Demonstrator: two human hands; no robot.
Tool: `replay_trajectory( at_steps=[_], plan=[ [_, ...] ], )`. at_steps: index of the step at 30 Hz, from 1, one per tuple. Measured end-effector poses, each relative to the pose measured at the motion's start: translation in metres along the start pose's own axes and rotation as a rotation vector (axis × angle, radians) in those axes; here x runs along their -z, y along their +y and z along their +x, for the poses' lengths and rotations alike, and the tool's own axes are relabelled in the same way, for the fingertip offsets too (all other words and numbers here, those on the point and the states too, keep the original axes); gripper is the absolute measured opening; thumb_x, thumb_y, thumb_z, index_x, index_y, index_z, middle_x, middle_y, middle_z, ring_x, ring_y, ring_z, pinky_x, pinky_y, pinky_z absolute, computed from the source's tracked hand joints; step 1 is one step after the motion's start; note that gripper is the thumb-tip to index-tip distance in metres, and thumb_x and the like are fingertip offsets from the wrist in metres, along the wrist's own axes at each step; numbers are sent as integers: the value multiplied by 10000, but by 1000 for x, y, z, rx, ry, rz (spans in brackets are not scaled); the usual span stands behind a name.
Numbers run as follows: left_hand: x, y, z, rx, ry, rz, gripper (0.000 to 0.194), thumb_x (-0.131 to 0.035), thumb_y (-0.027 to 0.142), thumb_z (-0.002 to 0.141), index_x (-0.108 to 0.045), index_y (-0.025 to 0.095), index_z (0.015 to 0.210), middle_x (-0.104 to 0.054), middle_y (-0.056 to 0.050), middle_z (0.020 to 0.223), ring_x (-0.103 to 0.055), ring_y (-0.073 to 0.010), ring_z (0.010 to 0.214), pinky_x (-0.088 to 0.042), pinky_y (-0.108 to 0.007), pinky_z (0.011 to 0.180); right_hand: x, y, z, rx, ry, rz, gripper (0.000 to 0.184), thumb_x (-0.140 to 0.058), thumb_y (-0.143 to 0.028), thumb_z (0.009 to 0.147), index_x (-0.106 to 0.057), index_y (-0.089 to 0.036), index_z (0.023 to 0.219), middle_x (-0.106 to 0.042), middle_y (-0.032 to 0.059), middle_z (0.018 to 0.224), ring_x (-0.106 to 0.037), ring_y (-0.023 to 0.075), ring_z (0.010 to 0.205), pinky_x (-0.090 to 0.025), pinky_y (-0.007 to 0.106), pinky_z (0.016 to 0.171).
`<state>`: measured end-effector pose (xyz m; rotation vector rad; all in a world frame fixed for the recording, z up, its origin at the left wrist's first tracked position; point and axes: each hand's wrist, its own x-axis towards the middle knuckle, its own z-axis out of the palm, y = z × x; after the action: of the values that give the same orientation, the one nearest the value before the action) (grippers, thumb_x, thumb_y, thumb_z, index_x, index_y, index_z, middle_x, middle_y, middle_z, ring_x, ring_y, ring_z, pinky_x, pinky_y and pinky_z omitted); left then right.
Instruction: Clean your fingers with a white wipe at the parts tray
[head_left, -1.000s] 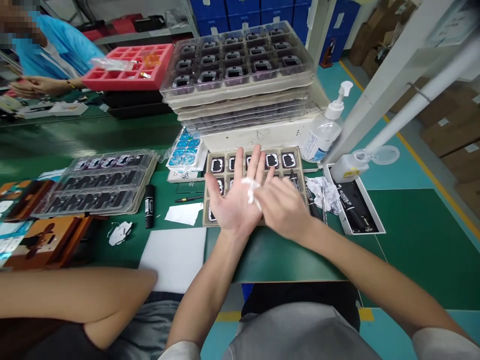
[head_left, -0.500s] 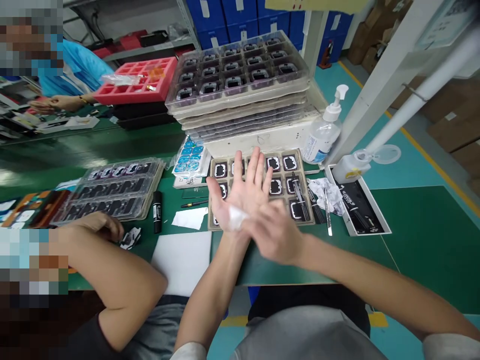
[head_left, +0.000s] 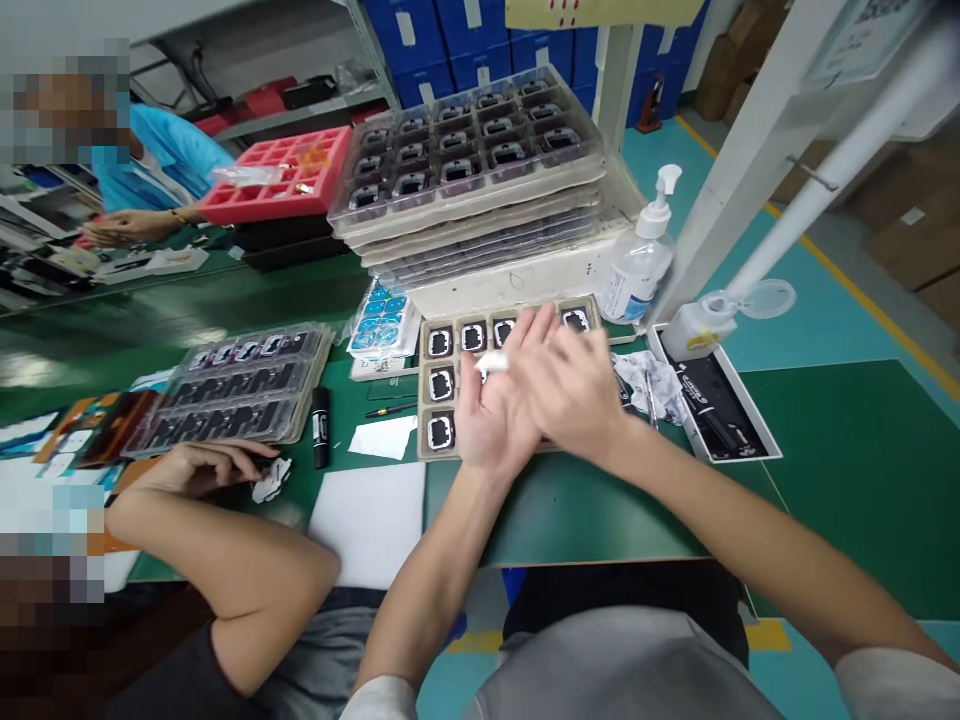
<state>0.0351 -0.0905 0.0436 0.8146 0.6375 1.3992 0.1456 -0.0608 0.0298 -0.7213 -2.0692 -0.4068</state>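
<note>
My left hand [head_left: 491, 425] is held up over a brown tray [head_left: 439, 396] of small black-framed parts, fingers stretched out and pointing away from me. My right hand [head_left: 581, 395] lies across it from the right, fingers closed on a small white wipe [head_left: 492, 362] pressed against the left hand's fingers. Both hands hover just above the tray and cover its middle and right cells. The right hand is slightly smeared by motion.
Behind the tray stand a stack of clear part trays [head_left: 472, 170] and a pump bottle [head_left: 636, 270]; a second bottle [head_left: 697, 328] and crumpled tissue [head_left: 654, 378] lie right. Left are a black marker [head_left: 321, 440], white paper [head_left: 367, 520], flat trays [head_left: 232, 385] and a co-worker's arm [head_left: 225, 545].
My left hand has turned from palm-up to edge-on. My right hand has slid the wipe from the palm up to the fingers. The co-worker's hand has come to rest on the table.
</note>
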Motion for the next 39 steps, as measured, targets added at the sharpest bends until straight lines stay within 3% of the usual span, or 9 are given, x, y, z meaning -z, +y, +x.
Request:
replay_trajectory(
  at_steps=[3,8,14,18,22,25,28,32,39],
  plan=[
    [1,0,-1,77,-66,-103,644,-358,688,1062,-609,262,1475,-567,-55,1608,-284,-319,1661,-371,-553,1334,2,14,0,-120,13,-103,197,-472,-188,1102,-661,-160,1054,-697,84,872,-510,266,886,-295,440,762],
    [4,-1,-1,96,-24,-90,609,-449,678,1046,-625,270,1463,-531,-82,1641,-273,-334,1664,-357,-562,1336,-2,8,-8,72,-55,-58,269,-447,-134,1081,-624,-201,890,-647,53,830,-502,236,870,-298,416,772],
    [9,-6,-4,96,-31,-26,420,-667,475,1018,-691,271,1385,-593,-96,1589,-506,-302,1541,-494,-440,1241,-3,31,-11,-153,-83,-134,263,-420,-171,1107,-632,-175,952,-638,81,845,-485,255,884,-270,425,778],
    [14,-11,0,108,87,68,317,-827,347,910,-779,212,1193,-746,-121,1367,-714,-284,1294,-616,-376,1074,6,22,-17,-112,-152,-50,196,-477,-178,1077,-643,-178,974,-644,76,927,-492,247,911,-293,410,798],
    [17,-14,3,67,138,126,340,-880,364,860,-803,194,1144,-805,-122,1196,-788,-259,1108,-658,-356,957,12,15,-20,-220,-199,53,166,-500,-175,1068,-657,-166,1120,-636,96,1023,-506,267,990,-330,410,846],
    [17,-16,4,14,184,171,384,-931,334,797,-811,211,1141,-828,-91,1073,-805,-224,961,-667,-325,851,11,18,-20,-367,-117,312,190,-432,-231,1105,-609,-185,1053,-638,94,1038,-536,250,1029,-410,402,922],
    [16,-17,4,-129,295,224,315,-986,272,699,-828,212,964,-820,-37,945,-774,-159,806,-641,-252,754,8,20,-15,-629,-8,856,249,-393,-415,1123,-531,-212,1080,-649,123,1197,-588,229,1133,-492,398,1009],
    [12,-17,1,-395,449,418,219,-945,279,759,-831,236,940,-798,-14,921,-751,-159,839,-628,-259,798,13,21,-4,-914,-79,1517,615,-113,-652,1089,-384,-230,1445,-617,175,1421,-625,245,1273,-540,456,1034],
    [2,-15,-6,-500,252,698,146,-821,276,904,-834,258,1049,-733,-75,1085,-707,-219,1011,-601,-327,905,20,26,-1,-897,-89,1871,746,-90,-680,1081,-326,-221,1620,-598,177,1506,-616,296,1353,-535,594,1069]
  ],
)
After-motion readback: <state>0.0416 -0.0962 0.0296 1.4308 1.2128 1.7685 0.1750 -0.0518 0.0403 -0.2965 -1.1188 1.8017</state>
